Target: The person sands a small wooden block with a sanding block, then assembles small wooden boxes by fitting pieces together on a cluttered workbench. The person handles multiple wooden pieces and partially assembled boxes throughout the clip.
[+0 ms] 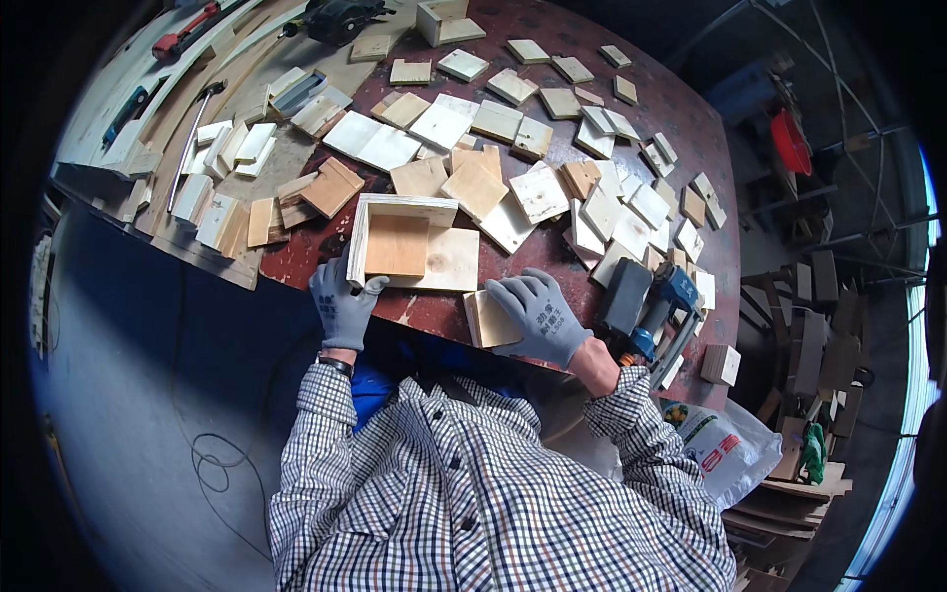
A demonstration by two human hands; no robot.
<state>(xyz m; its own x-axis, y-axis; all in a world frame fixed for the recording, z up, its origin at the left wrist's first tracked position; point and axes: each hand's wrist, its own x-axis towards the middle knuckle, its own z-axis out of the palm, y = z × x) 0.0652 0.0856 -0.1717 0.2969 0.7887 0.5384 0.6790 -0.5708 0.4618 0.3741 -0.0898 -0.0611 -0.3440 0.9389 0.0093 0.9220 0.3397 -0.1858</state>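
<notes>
My left hand point(345, 308), in a grey work glove, grips the near left corner of a partly joined wooden frame point(402, 207) at the table's front edge. A square orange-brown wood block point(397, 247) sits inside its corner, beside a pale flat board point(454, 259). My right hand point(541, 318), gloved alike, is closed over a small wooden block point(485, 318) at the table edge, just right of that frame. Its fingertips lie along the block's top; the thumb is mostly hidden. Right of this hand lies a blue and black nail gun point(656, 306).
Many loose wood pieces point(543, 192) cover the dark red table point(715, 158). A hammer point(197, 128) and wood offcuts lie at left, near a red tool point(185, 32). A white plastic sack point(725, 449) stands below the right edge; stacked boards point(814, 355) fill the right side.
</notes>
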